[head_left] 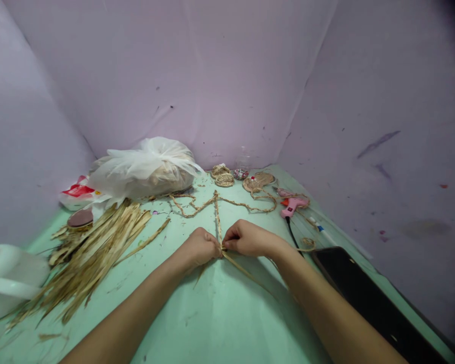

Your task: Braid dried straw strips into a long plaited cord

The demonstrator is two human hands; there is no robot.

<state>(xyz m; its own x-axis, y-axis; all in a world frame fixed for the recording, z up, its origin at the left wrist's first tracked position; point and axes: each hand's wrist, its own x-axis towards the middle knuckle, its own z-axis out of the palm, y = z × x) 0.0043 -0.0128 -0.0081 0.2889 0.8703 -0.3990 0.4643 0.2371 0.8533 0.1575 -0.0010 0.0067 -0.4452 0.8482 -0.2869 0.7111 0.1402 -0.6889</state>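
Note:
Both my hands meet at the middle of the table, closed around the near end of a braided cord [218, 217] of dried plant fibre. My left hand [202, 247] pinches the cord from the left. From the right, the fingertips of my right hand [246, 238] pinch at the same spot. A loose fibre strip [246, 273] trails from between the fingers toward the lower right, and a shorter one sticks out under my left hand. Beyond my hands the cord runs straight away, then more braid [250, 205] curves to both sides. The exact finger grip is partly hidden.
To the left lie a heap of dried strips [98, 253], a white jug [11, 278] and a stuffed plastic bag [147, 169]. Coiled woven pieces [224, 179] stand at the back. On the right are a pink glue gun [293, 205], a pen [322, 230] and a black flat object [371, 298].

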